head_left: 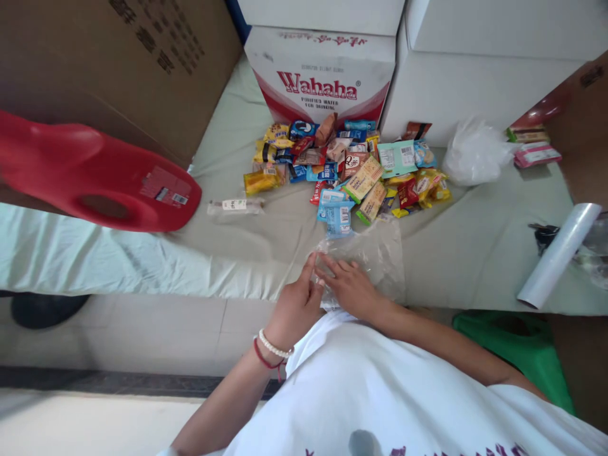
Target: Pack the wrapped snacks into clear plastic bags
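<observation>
A clear plastic bag point(387, 263) lies flat at the front edge of the cloth-covered table, just before my body. My left hand point(297, 301), with a beaded bracelet and a red cord at its wrist, is at the bag's left edge. Its index finger points forward, and the thumb and curled fingers close on the film. Stretched out over the bag is my right hand point(354, 288), its fingers spread and their tips close to the left hand's. Beyond the bag lies a heap of wrapped snacks point(337, 158), with a light-blue packet point(339, 218) nearest to my hands.
A red jug point(118, 171) lies on the left, beside a small clear packet point(235, 206). Behind the snacks stands a Wahaha carton point(323, 76). To the right are a white plastic bag point(477, 152), a pink packet point(536, 154) and a film roll point(558, 256). A green stool point(517, 348) stands below.
</observation>
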A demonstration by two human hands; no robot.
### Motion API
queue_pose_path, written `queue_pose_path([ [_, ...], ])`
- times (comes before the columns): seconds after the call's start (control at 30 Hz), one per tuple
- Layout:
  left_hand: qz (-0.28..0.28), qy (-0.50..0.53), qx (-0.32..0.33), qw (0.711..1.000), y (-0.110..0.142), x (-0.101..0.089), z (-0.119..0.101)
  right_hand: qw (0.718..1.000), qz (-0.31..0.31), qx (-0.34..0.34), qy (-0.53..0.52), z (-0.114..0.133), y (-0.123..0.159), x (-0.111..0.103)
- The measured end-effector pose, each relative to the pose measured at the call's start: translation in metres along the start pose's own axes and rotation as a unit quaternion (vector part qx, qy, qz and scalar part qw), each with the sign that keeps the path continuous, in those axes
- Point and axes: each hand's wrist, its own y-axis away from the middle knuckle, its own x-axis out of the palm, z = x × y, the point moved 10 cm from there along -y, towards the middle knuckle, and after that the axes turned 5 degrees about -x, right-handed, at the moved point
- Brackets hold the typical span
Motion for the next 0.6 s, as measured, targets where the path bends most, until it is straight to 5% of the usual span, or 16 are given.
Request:
queue_pose_path([
  [0.1, -0.012, 0.252, 0.02, 0.968, -0.001, 0.007, -0.021, 1.0, 0.006, 0.004, -0.023, 0.003, -0.005, 0.008],
  [0.17, -0.056, 0.316, 0.052, 0.946, -0.014, 0.012, -0.029, 0.999, 0.015, 0.012, -0.037, 0.004, -0.008, 0.012],
  [0.27, -0.186, 0.217, 0.113, 0.952, -0.037, 0.008, -0.026, 0.999, 0.014, 0.012, -0.047, 0.005, -0.009, 0.013],
  [0.37, -0.29, 0.1, 0.151, 0.94, -0.051, 0.001, -0.011, 0.991, -0.055, 0.015, -0.117, -0.004, 0.002, 0.004],
  [0.47, -0.283, 0.034, 0.188, 0.94, -0.056, 0.005, 0.0, 0.958, -0.137, 0.036, -0.249, -0.029, 0.027, -0.005],
  [0.6, -0.183, -0.134, 0.266, 0.937, -0.05, 0.034, -0.01, 0.914, -0.133, 0.115, -0.366, -0.086, 0.056, -0.017],
])
